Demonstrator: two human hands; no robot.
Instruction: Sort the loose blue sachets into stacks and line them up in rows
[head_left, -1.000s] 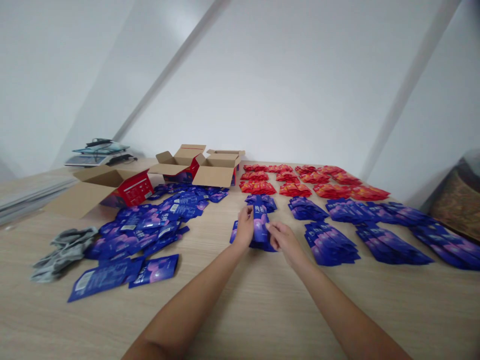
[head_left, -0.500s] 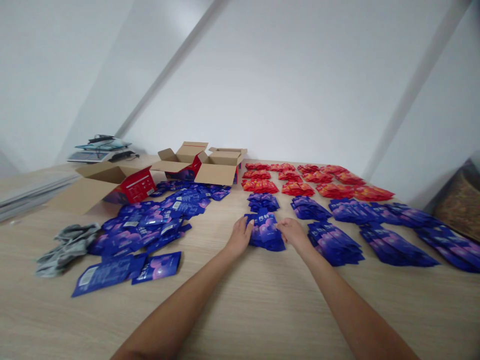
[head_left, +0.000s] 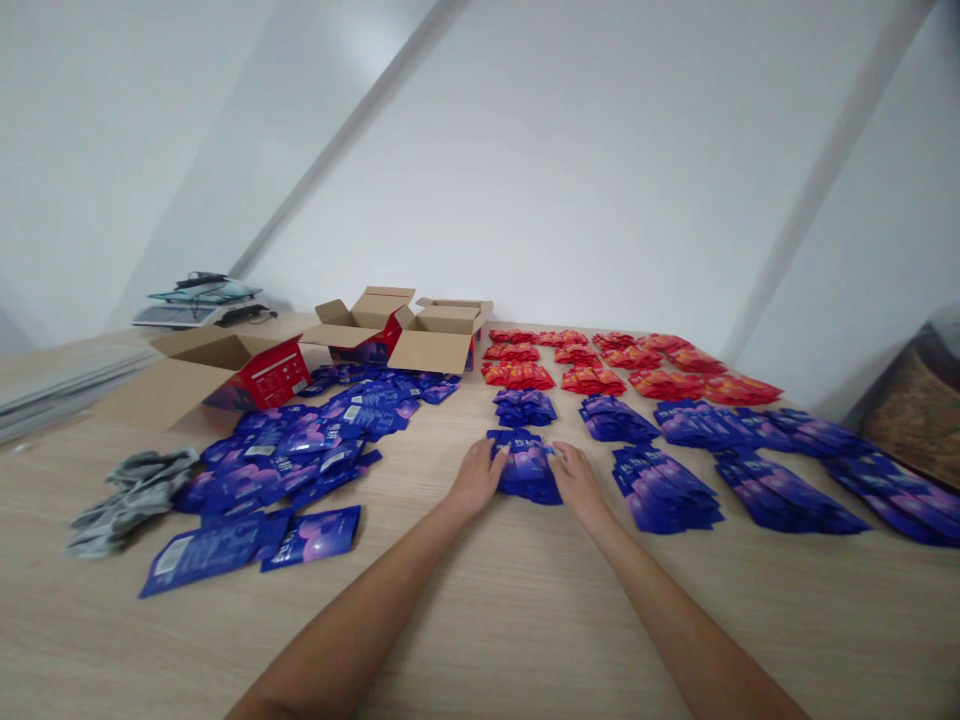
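Note:
A small stack of blue-purple pouches with white lettering lies on the table in front of me. My left hand grips its left edge, thumb on top. At the right edge my right hand pinches the same stack with thumb and fingers. Just behind it sits another blue stack. More fanned blue stacks stretch off to the right. A loose heap of blue pouches spreads over the table's left side, with a few single pouches nearer me.
Rows of red-orange pouches lie at the back right. Three open cartons stand behind the heap. A grey cloth glove rests at the left. Farther back is a scale with items on it. A brown patterned object stands at the right edge.
The top pouch has come down flat onto the stack between my hands. My right hand has shifted slightly left and its fingers now lie along the stack's side.

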